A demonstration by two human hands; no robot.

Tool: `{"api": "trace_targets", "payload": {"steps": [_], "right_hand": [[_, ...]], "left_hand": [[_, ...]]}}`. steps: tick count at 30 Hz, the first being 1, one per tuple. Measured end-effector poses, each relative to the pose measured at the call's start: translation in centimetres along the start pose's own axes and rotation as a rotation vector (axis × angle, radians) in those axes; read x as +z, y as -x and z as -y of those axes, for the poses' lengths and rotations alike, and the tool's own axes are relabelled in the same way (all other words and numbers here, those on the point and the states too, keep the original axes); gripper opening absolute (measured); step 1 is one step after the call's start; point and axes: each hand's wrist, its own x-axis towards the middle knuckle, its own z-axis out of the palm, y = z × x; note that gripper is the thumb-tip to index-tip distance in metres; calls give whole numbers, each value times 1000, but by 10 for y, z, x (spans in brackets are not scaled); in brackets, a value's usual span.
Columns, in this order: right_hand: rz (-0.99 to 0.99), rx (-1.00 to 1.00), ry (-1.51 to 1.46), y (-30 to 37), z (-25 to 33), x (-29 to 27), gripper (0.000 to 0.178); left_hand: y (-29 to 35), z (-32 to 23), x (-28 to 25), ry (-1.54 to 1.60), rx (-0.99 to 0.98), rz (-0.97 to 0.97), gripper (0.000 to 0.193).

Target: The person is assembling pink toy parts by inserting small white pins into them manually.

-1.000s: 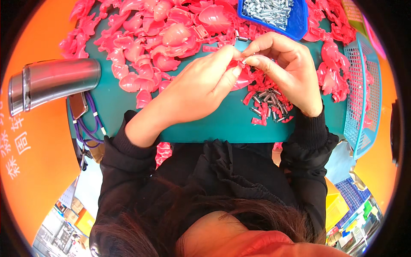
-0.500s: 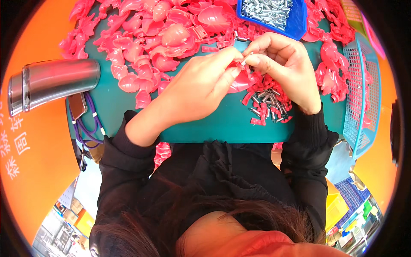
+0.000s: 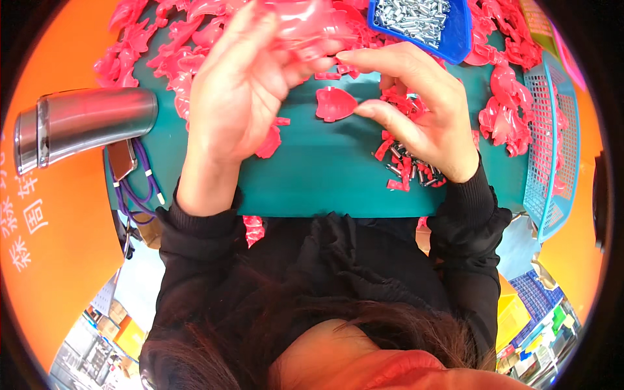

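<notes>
My left hand is raised at the left, palm turned inward. Between its thumb and fingers is a large, blurred red plastic shell. Across from it, my right hand holds nothing, its thumb and index finger spread wide. The index fingertip comes close to the left fingers. By the right thumb tip is a small red scalloped plastic piece; whether they touch is unclear. Below the right hand lies a small heap of metal tubes and red scraps. Another red piece is beside my left wrist.
A blue bin of small metal tubes stands at the back. Red plastic parts pile across the far green table. A steel tumbler and purple cord are left; a light-blue basket stands right.
My hands have separated from around a small metal tube and red piece. The left hand has risen leftward and taken a large shell; the right has opened. A small red piece now shows between them.
</notes>
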Motion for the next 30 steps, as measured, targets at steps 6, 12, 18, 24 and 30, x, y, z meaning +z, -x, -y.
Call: {"api": "trace_targets", "payload": {"steps": [6,12,18,24,30], "right_hand": [[213,-79,253,1,-3,6,26],[216,50,55,4,-12,5,8],[-232,255,-500,9,-9,-12,13],[-142,349,-746,13,2,0,40],[-120,448,-949,16,5,0,35]], "left_hand": [[-3,-14,4,-158,154,-192,38],[-5,-9,6,-289,108,-152,41],[7,28,15,-334,-21,97,49],[11,33,17,-204,-254,225,56],[7,35,12,-163,-141,186,58]]}}
